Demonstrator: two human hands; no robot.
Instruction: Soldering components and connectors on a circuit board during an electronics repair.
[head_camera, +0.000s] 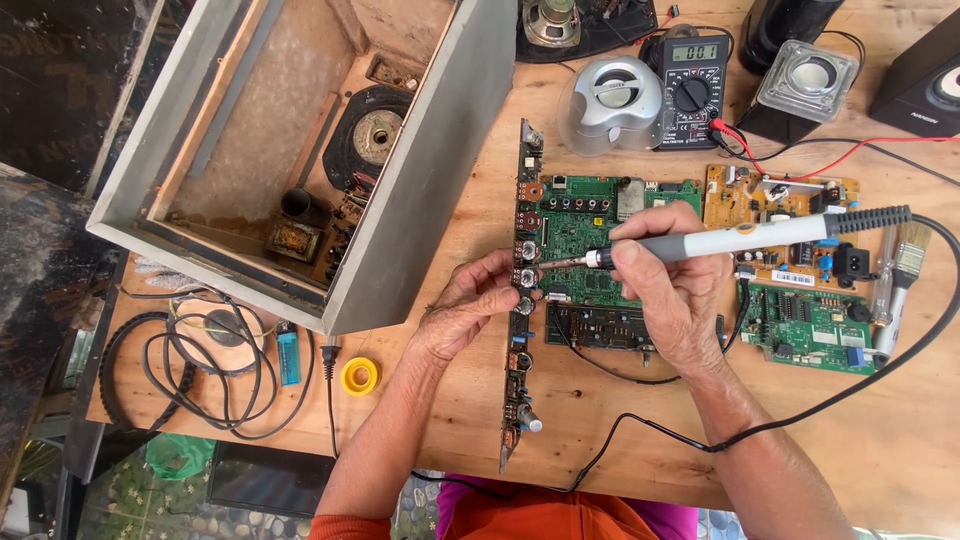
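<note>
My right hand (672, 290) grips a grey soldering iron (745, 237) with a black ribbed end, its metal tip pointing left toward a long narrow circuit board (521, 400) standing on edge. My left hand (472, 305) pinches that narrow board near its middle, fingertips close to the iron's tip. A green circuit board (580, 225) lies flat under my right hand. The iron's black cable (800, 415) loops across the wooden table (600, 440).
A large open grey speaker cabinet (430, 200) with a speaker and transformer inside lies at the left. A multimeter (690, 90), small speakers, an orange board (775, 195), another green board (810, 325) and a brush (905, 260) are on the right. Coiled cables, a solder spool (360, 376) and a blue lighter (288, 357) lie lower left.
</note>
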